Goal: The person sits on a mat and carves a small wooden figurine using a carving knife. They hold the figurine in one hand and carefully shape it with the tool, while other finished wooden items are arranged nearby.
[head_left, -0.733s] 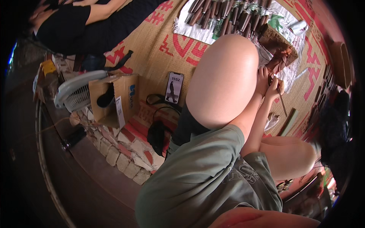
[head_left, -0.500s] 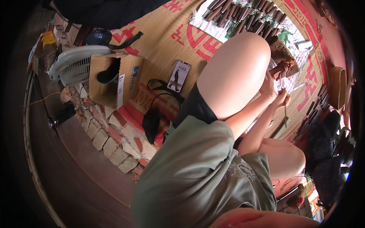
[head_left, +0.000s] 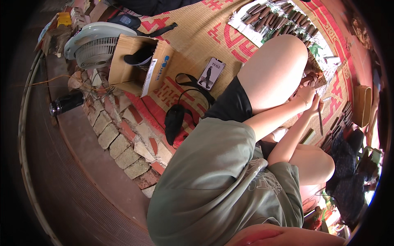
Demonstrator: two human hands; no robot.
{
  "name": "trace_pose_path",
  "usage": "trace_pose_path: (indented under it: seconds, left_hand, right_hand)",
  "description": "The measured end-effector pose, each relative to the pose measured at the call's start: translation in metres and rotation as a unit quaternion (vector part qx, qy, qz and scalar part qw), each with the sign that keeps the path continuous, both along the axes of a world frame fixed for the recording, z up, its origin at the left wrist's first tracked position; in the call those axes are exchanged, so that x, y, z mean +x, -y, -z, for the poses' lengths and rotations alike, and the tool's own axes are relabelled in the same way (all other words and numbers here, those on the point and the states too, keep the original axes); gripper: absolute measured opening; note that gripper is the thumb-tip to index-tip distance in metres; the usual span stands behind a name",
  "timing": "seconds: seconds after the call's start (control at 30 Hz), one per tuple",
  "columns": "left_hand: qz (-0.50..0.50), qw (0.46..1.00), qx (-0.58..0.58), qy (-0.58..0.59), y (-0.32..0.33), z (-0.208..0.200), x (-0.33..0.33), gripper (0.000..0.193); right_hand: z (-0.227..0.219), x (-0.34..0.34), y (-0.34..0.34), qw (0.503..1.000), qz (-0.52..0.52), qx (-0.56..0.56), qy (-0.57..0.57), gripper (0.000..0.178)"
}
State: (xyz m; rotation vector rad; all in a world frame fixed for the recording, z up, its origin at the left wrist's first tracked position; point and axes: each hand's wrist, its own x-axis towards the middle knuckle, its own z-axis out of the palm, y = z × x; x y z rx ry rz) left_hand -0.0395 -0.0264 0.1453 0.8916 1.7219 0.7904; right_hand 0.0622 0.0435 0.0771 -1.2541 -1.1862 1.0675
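Observation:
My left hand (head_left: 304, 96) is closed, partly behind my raised knee, next to a brown crumpled material (head_left: 312, 78). What its fingers hold is too small to make out. Right beside it, nearly touching, my right hand (head_left: 315, 106) is closed round a thin dark stick-like tool (head_left: 320, 119), which points down toward the mat. Beyond my knee, many slim dark-brown rolls (head_left: 262, 18) lie in rows on a white sheet (head_left: 242, 28).
A patterned straw mat (head_left: 193, 35) covers the floor. To the left stand an open cardboard box (head_left: 160, 74), a fan (head_left: 96, 45) and a dark flask (head_left: 67, 103). A phone (head_left: 211, 74) and black strapped pouch (head_left: 175, 123) lie nearer. Dark sticks (head_left: 334, 127) lie at right.
The whole view has shifted, so things sit further right in the picture. Both hands stay together; the thin tool in my right hand now hangs more steeply and shows dark.

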Motion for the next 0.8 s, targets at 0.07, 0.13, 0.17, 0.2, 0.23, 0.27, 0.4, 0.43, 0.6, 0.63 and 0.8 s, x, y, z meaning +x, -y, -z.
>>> trace_pose_path:
  seconds: [0.07,0.13,0.17,0.2,0.23,0.27,0.4,0.43,0.6,0.63,0.8]
  left_hand:
    - [-0.001,1.0,-0.007,-0.021,-0.006,0.013,0.008,0.04]
    - [-0.011,0.998,-0.015,-0.055,-0.012,0.029,0.017,0.041]
    - [-0.021,0.996,-0.018,-0.082,-0.016,0.039,0.022,0.042]
    - [-0.032,0.993,-0.019,-0.113,-0.018,0.049,0.028,0.043]
    - [-0.047,0.984,-0.021,-0.17,-0.018,0.057,0.036,0.044]
    - [-0.061,0.971,-0.023,-0.23,-0.02,0.068,0.045,0.044]
    - [-0.143,0.878,0.01,-0.456,-0.019,0.126,0.066,0.054]
    - [-0.192,0.841,0.028,-0.505,-0.022,0.146,0.06,0.052]
    - [-0.169,0.923,0.067,-0.339,-0.038,0.135,0.044,0.006]
    - [-0.128,0.96,-0.051,-0.244,-0.04,0.141,0.027,0.039]
    - [-0.065,0.956,-0.095,-0.27,-0.037,0.129,0.038,0.1]
  right_hand:
    - [0.0,0.005,0.0,1.0,0.004,0.012,-0.004,0.019]
    - [0.003,0.009,0.001,1.0,0.002,0.002,0.006,0.019]
    - [0.005,0.012,0.003,1.0,-0.01,0.001,0.018,0.019]
    - [0.009,0.013,0.006,1.0,-0.017,0.007,0.014,0.02]
    - [0.011,0.014,0.009,1.0,-0.024,0.013,0.01,0.02]
    - [0.017,0.015,0.008,1.0,-0.016,-0.01,-0.009,0.019]
    - [0.053,0.028,0.002,0.998,-0.047,0.011,-0.041,0.015]
    - [0.062,0.02,0.007,0.995,-0.065,0.018,-0.078,0.013]
    - [0.081,0.036,0.004,0.998,-0.034,0.014,0.055,0.014]
    - [0.064,0.016,0.016,0.998,-0.048,-0.048,-0.019,0.015]
    - [0.073,0.018,0.007,0.996,-0.009,-0.005,0.088,0.022]
